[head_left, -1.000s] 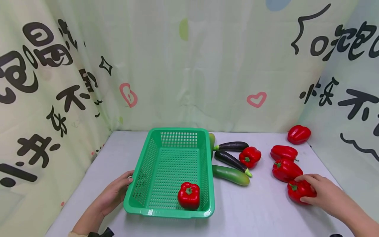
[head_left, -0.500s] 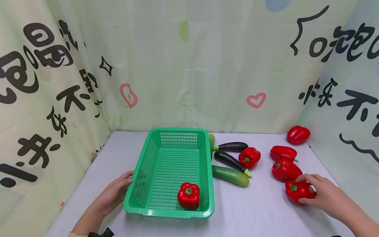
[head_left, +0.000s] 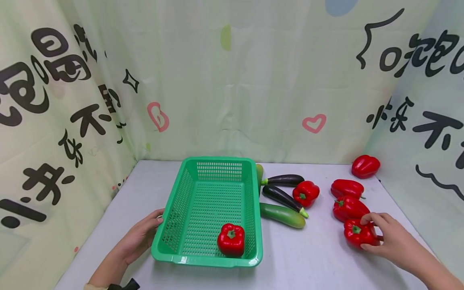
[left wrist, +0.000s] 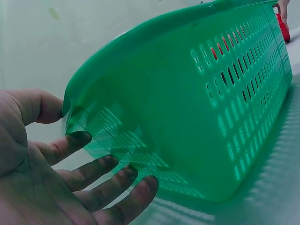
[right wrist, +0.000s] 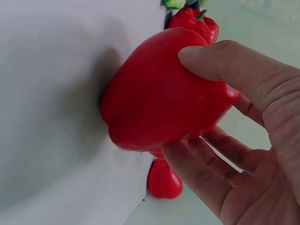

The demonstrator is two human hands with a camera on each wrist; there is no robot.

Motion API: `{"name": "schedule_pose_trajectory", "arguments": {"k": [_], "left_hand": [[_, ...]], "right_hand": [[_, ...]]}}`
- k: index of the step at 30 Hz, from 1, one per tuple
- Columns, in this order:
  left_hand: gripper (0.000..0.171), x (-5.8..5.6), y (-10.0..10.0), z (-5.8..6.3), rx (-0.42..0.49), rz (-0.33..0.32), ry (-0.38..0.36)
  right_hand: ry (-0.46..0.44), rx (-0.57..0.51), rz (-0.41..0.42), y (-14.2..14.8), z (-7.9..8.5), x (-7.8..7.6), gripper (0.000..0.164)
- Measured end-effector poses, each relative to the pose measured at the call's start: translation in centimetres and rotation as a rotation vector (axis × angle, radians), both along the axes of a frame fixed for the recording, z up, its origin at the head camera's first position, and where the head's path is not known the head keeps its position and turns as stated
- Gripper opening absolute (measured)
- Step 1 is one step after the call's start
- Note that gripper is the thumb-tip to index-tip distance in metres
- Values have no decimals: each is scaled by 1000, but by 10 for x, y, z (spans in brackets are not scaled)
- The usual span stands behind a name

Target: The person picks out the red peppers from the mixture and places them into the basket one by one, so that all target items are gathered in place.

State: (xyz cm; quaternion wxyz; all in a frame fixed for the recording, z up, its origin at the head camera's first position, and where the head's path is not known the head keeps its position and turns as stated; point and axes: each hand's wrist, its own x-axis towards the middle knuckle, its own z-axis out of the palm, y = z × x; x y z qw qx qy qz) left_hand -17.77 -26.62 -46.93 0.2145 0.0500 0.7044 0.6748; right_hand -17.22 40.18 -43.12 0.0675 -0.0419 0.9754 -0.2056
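Note:
My right hand (head_left: 393, 240) pinches a glossy red bell pepper (head_left: 357, 233) between thumb and fingers, close over the white table at the right. In the right wrist view the thumb lies on top of this pepper (right wrist: 154, 89) and the fingers reach under its far side. My left hand (head_left: 141, 233) is at the left side of a green plastic basket (head_left: 206, 262). Seen from the left wrist, the thumb and index finger meet the basket rim (left wrist: 108, 51), the other fingers spread along the outer wall. One red bell pepper (head_left: 231, 240) sits inside, near the front right corner.
Beyond the held pepper lie more red bell peppers (head_left: 351, 208) in a loose row towards the back right. Right of the basket are two eggplants (head_left: 284, 197), another red pepper (head_left: 306, 193) and green, cucumber-like vegetables (head_left: 282, 215). A printed curtain (head_left: 268, 80) encloses the table (head_left: 301, 262).
My right hand has shifted a little to the left with the bell pepper, whose stem end is turned more to the front. The left hand and basket have stayed put.

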Motion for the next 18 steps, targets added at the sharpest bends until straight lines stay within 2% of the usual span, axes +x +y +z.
{"name": "schedule_pose_trajectory", "arguments": {"k": [10,18], "left_hand": [[58,0,1,1,-7,7,-3],[59,0,0,1,1,2,-2]], "right_hand": [[52,-74,-67,-13,2,2,75],[40,-122,-72,-27,11,0,103]]}}
